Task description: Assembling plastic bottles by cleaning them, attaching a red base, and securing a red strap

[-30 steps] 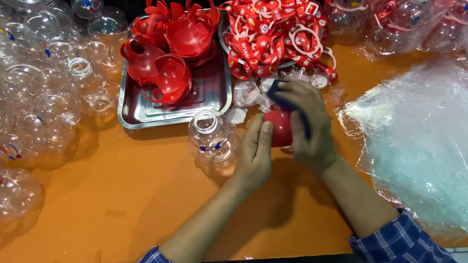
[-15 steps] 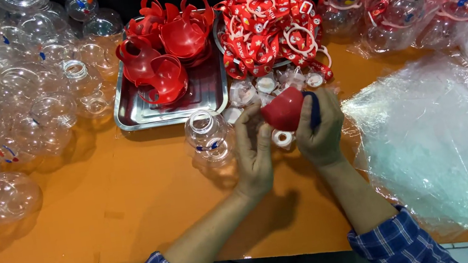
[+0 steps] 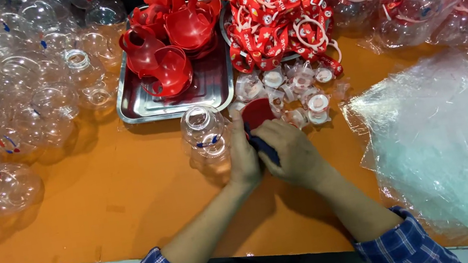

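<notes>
Both hands (image 3: pixel 272 153) grip red cup (image 3: pixel 257 113) nr clear bottle (image 3: pixel 204 133).

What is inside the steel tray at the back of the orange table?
The steel tray holds a heap of red cup-shaped plastic parts, stacked and tilted. Its near right floor is bare. Whatever lies beneath the heap is covered.

Both hands — left hand (image 3: pixel 243 160), right hand (image 3: pixel 293 154) — clasp a red cap (image 3: pixel 257 113) beside a clear bottle (image 3: pixel 204 133)
</notes>
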